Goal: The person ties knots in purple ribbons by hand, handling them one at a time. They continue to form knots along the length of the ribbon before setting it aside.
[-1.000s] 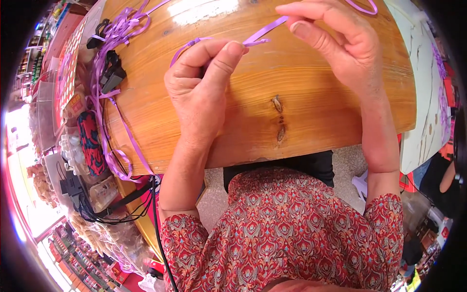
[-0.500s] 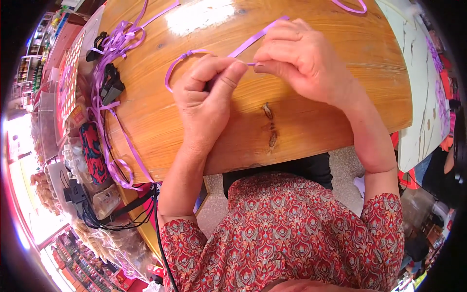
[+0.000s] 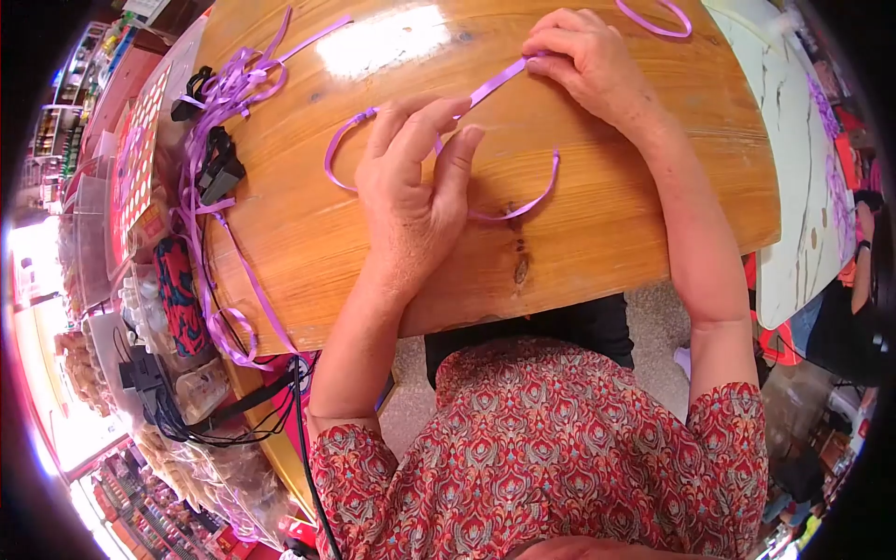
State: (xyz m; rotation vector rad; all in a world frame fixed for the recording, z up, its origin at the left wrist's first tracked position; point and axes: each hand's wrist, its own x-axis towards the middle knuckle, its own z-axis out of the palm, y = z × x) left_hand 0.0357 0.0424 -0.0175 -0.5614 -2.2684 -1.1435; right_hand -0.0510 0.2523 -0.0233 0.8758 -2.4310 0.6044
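Observation:
A narrow purple ribbon [image 3: 499, 82] slants across the wooden table [image 3: 653, 205]. My right hand [image 3: 590, 70] pinches its far end between thumb and fingers. My left hand [image 3: 411, 168] is beside the ribbon's near stretch, thumb and index finger apart; the ribbon runs behind these fingers, so contact there is hidden. One curved purple ribbon length [image 3: 537, 201], with a small knot at its tip, lies between my hands on the wood. Left of my left hand, another purple loop [image 3: 333, 154] with a knot curves out from under the fingers.
A tangled heap of purple ribbon [image 3: 238, 84] lies at the table's left, with black clips [image 3: 219, 168] beside it. Another purple loop [image 3: 667, 33] is at the far right. Black cables [image 3: 271, 425] hang off the left edge. A marble-patterned white table [image 3: 812, 168] adjoins on the right.
My right hand has moved away, up and outward, along the ribbon. My left fingers have spread from their pinch, and a curved knotted ribbon length now shows on the table between my hands.

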